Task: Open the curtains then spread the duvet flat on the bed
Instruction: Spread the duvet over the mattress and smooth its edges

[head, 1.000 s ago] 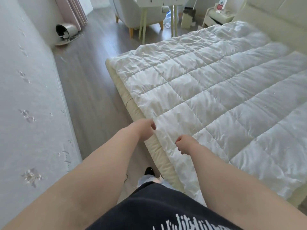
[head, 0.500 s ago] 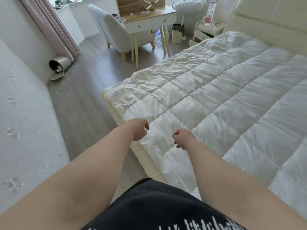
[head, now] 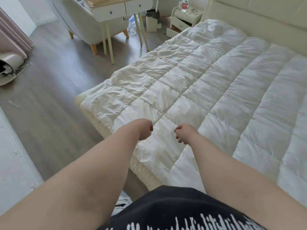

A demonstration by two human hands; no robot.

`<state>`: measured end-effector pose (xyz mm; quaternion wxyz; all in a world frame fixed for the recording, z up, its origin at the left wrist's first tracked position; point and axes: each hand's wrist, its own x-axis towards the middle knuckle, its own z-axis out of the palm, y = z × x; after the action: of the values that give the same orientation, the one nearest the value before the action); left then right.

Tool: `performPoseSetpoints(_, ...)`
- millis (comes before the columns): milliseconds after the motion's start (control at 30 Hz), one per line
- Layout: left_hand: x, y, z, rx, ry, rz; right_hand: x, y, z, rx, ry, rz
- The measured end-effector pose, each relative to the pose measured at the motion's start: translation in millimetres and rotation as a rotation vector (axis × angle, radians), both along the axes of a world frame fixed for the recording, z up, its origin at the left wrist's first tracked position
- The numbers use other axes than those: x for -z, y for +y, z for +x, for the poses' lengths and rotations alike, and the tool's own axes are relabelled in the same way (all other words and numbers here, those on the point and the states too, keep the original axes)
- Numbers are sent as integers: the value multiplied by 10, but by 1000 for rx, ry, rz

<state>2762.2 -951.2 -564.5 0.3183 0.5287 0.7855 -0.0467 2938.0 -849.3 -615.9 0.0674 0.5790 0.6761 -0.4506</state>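
The white quilted duvet (head: 207, 90) lies spread over the cream bed (head: 141, 170), reaching the headboard (head: 265, 22); its near-left part is slightly wrinkled. My left hand (head: 144, 128) and my right hand (head: 184, 132) hover side by side just above the duvet's foot edge. Both have their fingers curled in, and no fabric is lifted between them. A pink curtain (head: 15, 35) hangs gathered at the far left.
Grey wood floor (head: 49, 97) runs along the bed's left side. A desk (head: 119, 9), an armchair (head: 83, 25), a bin (head: 152, 20) and a nightstand (head: 184, 19) stand at the back. A round appliance (head: 8, 67) lies near the curtain. A white wall (head: 13, 163) is on my left.
My hands gripped the duvet's foot edge a second ago; now they are off it, above the fabric. My view has swung up and left along the bed.
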Motion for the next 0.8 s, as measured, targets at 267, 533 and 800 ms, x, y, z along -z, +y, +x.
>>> performPoseSetpoints(267,38,163,-2405,52,52,-83,-22,-2,-2146,52,-32,-58)
performPoseSetpoints(533,161,412,-4003,-19,47,-164,-184,251,-3664,8,-46,-96)
performPoseSetpoints(800,646,582,-4719,-94,-35,-128,209,523,-4503,-68,-75,-136)
